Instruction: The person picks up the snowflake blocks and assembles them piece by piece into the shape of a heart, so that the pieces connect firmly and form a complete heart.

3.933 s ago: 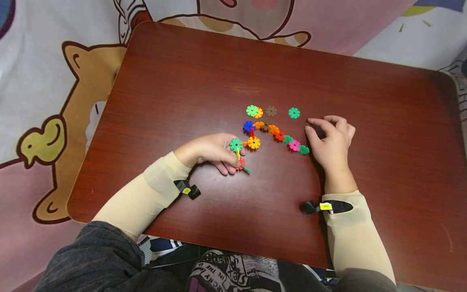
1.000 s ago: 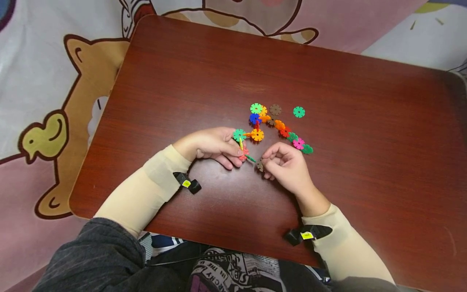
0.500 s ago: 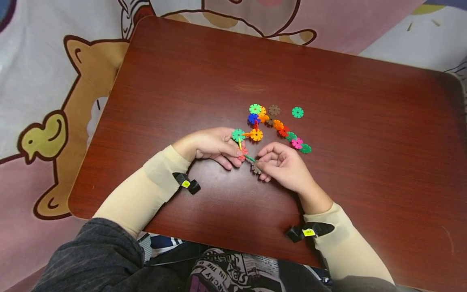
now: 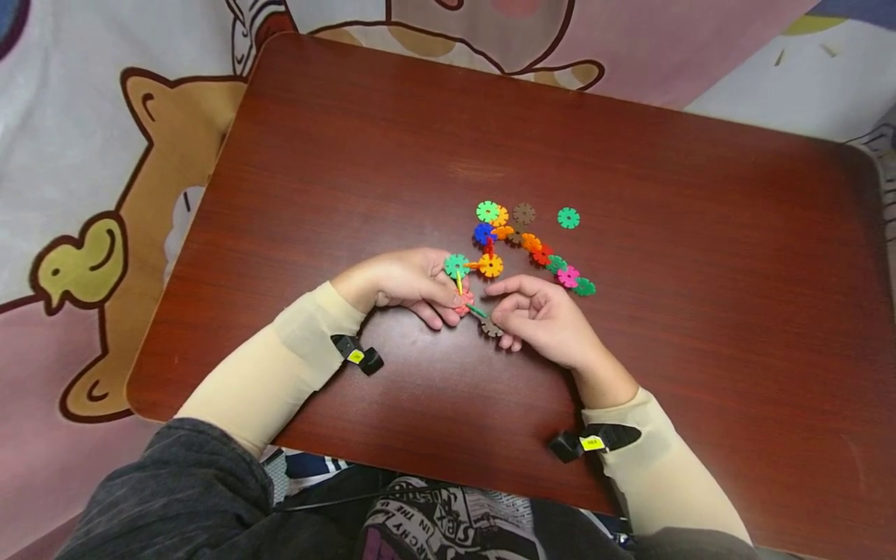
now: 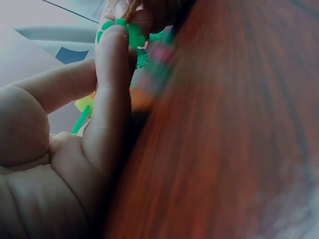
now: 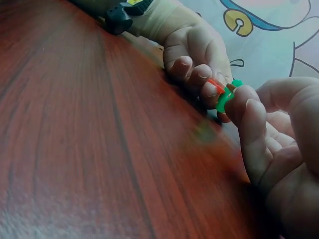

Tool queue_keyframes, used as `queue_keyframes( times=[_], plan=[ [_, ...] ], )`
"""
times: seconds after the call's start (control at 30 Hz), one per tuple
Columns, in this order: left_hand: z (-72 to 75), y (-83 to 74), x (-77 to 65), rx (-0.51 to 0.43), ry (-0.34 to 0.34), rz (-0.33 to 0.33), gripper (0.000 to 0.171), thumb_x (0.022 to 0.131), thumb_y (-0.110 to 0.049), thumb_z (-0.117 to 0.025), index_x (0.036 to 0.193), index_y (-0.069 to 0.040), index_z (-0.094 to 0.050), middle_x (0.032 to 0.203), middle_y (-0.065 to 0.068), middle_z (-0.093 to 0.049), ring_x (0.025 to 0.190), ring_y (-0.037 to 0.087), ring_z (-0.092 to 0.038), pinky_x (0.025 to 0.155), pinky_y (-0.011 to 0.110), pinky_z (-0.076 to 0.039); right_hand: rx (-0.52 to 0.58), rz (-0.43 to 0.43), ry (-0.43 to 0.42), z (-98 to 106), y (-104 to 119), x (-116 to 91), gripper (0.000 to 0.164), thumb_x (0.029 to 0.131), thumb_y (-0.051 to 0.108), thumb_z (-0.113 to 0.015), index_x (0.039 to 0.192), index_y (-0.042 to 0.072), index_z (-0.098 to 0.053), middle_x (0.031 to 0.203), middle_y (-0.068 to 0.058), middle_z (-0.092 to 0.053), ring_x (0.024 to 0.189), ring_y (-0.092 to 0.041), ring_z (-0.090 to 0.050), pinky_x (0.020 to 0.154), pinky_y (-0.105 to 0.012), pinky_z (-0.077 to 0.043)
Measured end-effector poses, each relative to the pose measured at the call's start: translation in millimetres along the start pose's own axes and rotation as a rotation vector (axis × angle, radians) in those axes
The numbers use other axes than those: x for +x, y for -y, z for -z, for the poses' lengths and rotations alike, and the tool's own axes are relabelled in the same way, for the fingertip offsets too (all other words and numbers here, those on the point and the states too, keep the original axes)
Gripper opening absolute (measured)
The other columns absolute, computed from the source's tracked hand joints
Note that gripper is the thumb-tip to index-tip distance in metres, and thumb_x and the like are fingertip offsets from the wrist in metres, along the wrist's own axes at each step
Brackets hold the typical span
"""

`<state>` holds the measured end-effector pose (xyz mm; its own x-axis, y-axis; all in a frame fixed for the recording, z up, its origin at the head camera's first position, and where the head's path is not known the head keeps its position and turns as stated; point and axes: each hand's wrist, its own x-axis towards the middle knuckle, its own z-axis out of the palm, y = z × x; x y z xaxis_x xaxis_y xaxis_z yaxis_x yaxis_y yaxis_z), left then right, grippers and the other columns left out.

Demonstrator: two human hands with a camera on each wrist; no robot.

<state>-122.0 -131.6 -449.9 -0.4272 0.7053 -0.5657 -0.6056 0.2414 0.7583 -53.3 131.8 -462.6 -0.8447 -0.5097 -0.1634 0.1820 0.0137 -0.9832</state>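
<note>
One red disc (image 4: pixel 467 298): pinched, left hand (image 4: pixel 418 286), presumably steadying.
Brown disc (image 4: pixel 491 329): pinched, right hand (image 4: pixel 537 313), red's 4 o'clock, likely for alignment.
</note>
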Motion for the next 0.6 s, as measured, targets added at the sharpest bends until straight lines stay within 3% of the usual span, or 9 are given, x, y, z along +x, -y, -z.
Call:
queue_keyframes(
  times=[0.33,0.6],
  plan=[
    [-0.6,0.3,-0.6,0.008,-0.008,-0.016,0.028,0.102,0.006,-0.063,0.126,0.003,-0.048,0.094,0.017,-0.074,0.081,0.025,-0.077,0.072,0.039,-0.066,-0.068,-0.04,-0.042,-2.0,-0.4,2.9,0.031,0.096,-0.006,-0.072,0.126,-0.008,-0.062,0.088,-0.02,-0.073,0.062,-0.022,-0.071,0.058,-0.034,-0.063],
    [-2.3,-0.5,-0.4,0.026,0.004,-0.019,0.023,0.103,0.009,-0.06,0.123,0.003,-0.049,0.093,0.018,-0.074,0.08,0.025,-0.077,0.073,0.04,-0.067,-0.066,-0.038,-0.03,-3.1,0.3,1.5,0.033,0.096,-0.008,-0.072,0.126,-0.01,-0.06,0.09,-0.021,-0.073,0.064,-0.022,-0.073,0.06,-0.034,-0.064]
  ],
)
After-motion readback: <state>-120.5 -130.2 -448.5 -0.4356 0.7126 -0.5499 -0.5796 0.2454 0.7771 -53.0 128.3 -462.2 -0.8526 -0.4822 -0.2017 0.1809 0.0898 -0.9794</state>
